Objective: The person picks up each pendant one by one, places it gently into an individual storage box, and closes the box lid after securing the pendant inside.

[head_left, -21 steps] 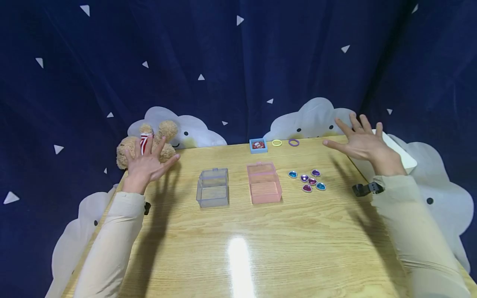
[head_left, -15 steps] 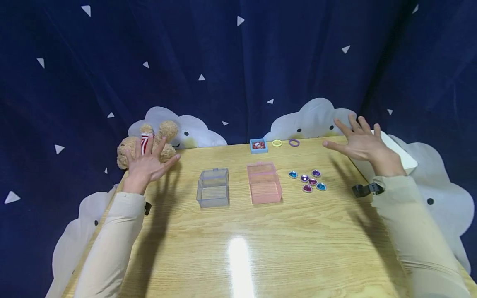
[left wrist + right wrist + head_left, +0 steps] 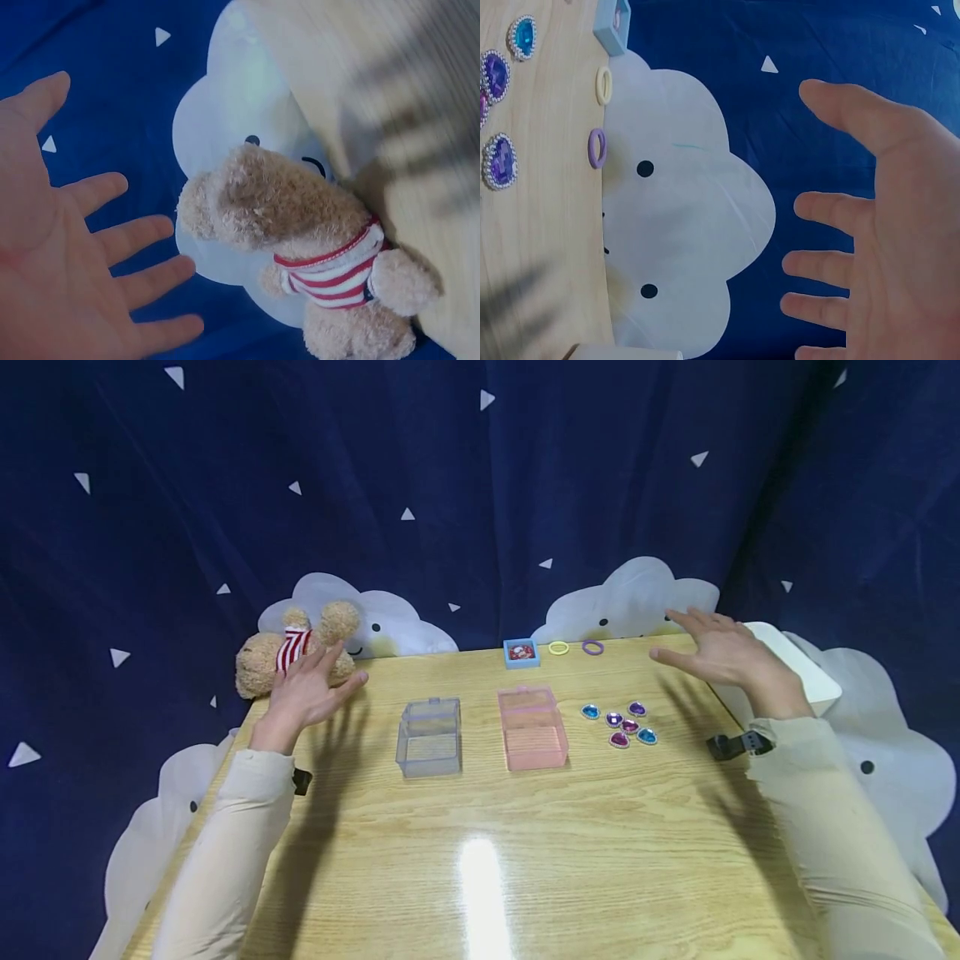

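Note:
My left hand (image 3: pixel 302 695) hovers over the table's left side with fingers spread, holding nothing. Behind it a teddy bear (image 3: pixel 292 210) in a red-and-white striped shirt lies at the table's far left corner; in the head view the fingers overlap its body. On the right, my right hand (image 3: pixel 727 656) is raised with straight fingers and nothing in it. Nearest to it are several heart-shaped gems (image 3: pixel 630 726) in blue, purple and pink. Two lidded boxes with raised lids stand mid-table: a clear grey box (image 3: pixel 429 766) and a clear pink box (image 3: pixel 535 757).
Along the back edge sit a light blue square tray (image 3: pixel 521 664) with a red picture or item inside, a yellow ring (image 3: pixel 558 653) and a purple ring (image 3: pixel 592 148). A white container (image 3: pixel 795 660) is at the right edge. A dark blue curtain (image 3: pixel 450 468) hangs behind the table.
Both hands have tilted, their fingers dipping and drawing closer together. The left hand has shifted slightly right, uncovering more of the bear's striped shirt. Objects on the table are unmoved.

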{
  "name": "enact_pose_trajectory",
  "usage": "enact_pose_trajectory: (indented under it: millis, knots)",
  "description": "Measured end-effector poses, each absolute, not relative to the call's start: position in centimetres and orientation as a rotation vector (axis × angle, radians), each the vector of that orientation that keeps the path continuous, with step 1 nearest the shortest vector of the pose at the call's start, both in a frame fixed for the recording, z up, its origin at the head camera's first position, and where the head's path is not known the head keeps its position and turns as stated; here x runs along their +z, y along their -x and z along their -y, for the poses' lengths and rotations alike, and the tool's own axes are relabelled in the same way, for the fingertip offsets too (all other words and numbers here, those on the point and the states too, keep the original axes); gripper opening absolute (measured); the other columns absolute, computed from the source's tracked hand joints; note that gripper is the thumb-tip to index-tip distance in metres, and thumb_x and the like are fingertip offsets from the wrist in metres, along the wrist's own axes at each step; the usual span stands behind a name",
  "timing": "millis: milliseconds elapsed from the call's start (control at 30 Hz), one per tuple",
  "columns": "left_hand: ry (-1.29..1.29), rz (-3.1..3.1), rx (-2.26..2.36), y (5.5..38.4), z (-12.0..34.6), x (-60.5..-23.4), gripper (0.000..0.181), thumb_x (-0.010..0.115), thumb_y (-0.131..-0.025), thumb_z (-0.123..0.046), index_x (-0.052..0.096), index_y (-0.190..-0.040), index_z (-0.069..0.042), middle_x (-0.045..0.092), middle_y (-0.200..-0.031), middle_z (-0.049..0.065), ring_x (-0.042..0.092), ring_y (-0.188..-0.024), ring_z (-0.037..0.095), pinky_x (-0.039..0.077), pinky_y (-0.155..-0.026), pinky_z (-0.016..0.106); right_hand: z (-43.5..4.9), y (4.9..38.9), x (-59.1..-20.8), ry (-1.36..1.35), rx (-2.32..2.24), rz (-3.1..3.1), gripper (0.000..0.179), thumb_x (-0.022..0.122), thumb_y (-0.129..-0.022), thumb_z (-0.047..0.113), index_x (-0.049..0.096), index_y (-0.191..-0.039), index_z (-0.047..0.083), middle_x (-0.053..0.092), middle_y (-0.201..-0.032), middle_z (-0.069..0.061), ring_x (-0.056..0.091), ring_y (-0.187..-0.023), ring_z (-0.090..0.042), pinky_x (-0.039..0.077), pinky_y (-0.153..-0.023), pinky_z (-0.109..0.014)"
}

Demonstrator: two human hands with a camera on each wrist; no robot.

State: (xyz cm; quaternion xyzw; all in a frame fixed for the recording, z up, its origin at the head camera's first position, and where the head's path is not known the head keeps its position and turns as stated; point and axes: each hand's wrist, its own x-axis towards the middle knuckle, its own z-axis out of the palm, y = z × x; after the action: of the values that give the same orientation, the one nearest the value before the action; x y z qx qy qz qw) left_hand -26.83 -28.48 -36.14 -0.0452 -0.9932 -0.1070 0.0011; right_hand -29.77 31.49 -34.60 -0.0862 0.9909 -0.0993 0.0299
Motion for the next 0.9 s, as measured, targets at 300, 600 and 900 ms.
enact_pose_trajectory:
  millis: [300, 600, 900]
  knots:
    - [0.227, 3.059, -0.69, 27.0, 28.1, -36.5, 0.077, 0.051, -0.098, -0.056, 0.03, -0.157, -0.012, 0.034, -0.16, 0.022, 0.03, -0.147, 0.043, 0.026, -0.12, 0.059, -30.8, 30.1, -34.8, 0.258, -0.352, -3.031, 0.096, 0.044, -0.09, 0.077, 0.022, -0.16, 0.016, 0.03, -0.158, -0.029, 0.032, -0.14, -0.055, 0.034, -0.103, -0.075]
    - [0.261, 2.957, -0.951, 27.0, 27.3, -37.0, 0.061, 0.062, -0.098, -0.038, 0.046, -0.148, -0.005, 0.049, -0.15, 0.021, 0.053, -0.132, 0.042, 0.041, -0.113, 0.054, -30.2, 30.2, -35.6, 0.362, -0.445, -3.047, 0.078, 0.055, -0.095, 0.06, 0.038, -0.152, 0.009, 0.05, -0.143, -0.032, 0.051, -0.126, -0.051, 0.043, -0.099, -0.067]
    - [0.299, 2.846, -1.186, 26.6, 25.6, -38.3, 0.049, 0.065, -0.098, -0.029, 0.055, -0.139, -0.004, 0.062, -0.136, 0.02, 0.063, -0.12, 0.037, 0.053, -0.098, 0.048, -29.4, 30.3, -36.8, 0.485, -0.562, -3.106, 0.054, 0.067, -0.094, 0.039, 0.058, -0.134, 0.004, 0.066, -0.125, -0.025, 0.069, -0.101, -0.038, 0.053, -0.084, -0.051]
